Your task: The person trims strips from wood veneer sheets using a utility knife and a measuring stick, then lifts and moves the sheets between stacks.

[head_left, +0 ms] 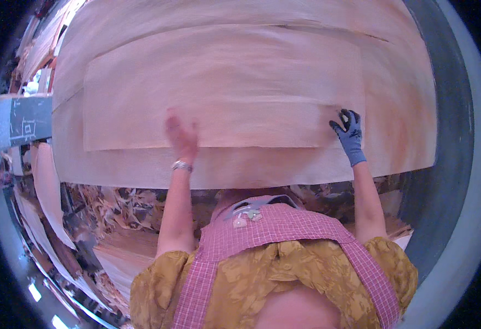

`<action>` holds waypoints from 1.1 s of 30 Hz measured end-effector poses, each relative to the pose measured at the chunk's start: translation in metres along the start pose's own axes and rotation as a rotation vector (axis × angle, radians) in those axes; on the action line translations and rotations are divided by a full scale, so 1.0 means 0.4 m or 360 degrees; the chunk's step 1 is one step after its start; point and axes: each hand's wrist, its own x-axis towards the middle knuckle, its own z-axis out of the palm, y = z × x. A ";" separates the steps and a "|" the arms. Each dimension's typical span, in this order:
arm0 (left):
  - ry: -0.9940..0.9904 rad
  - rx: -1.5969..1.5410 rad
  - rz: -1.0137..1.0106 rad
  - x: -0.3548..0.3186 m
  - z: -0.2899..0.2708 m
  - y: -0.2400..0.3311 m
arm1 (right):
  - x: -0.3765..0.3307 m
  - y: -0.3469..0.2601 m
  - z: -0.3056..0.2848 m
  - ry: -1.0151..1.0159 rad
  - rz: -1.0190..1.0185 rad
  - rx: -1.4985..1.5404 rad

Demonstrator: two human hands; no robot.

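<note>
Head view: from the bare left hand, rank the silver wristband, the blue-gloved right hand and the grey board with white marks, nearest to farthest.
1. Silver wristband, on the wrist of the bare left hand.
2. Blue-gloved right hand, to the right, at the corner of the smaller pale veneer sheet.
3. Grey board with white marks, at the far left edge.

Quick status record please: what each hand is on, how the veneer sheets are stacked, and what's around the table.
left hand: bare hand, bracelet on wrist, flat on the lower edge of the small veneer sheet
right hand: blue-gloved hand at that sheet's lower right corner; grip unclear
stack: small sheet lies on a larger veneer sheet
below table: veneer scraps in a pile
left side: more veneer pieces hanging
</note>
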 end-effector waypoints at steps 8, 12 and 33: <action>-0.0163 0.0294 0.0211 0.045 0.031 0.122 | 0.072 -0.341 0.341 -0.0724 -0.0411 -0.0351; -0.0027 0.0248 0.0125 0.081 0.043 0.102 | 0.091 -0.430 0.601 -0.0991 -0.0759 -0.1170; 0.0232 0.0514 0.0028 0.122 0.112 0.060 | -0.237 -0.448 0.647 -0.1331 -0.0323 -0.1708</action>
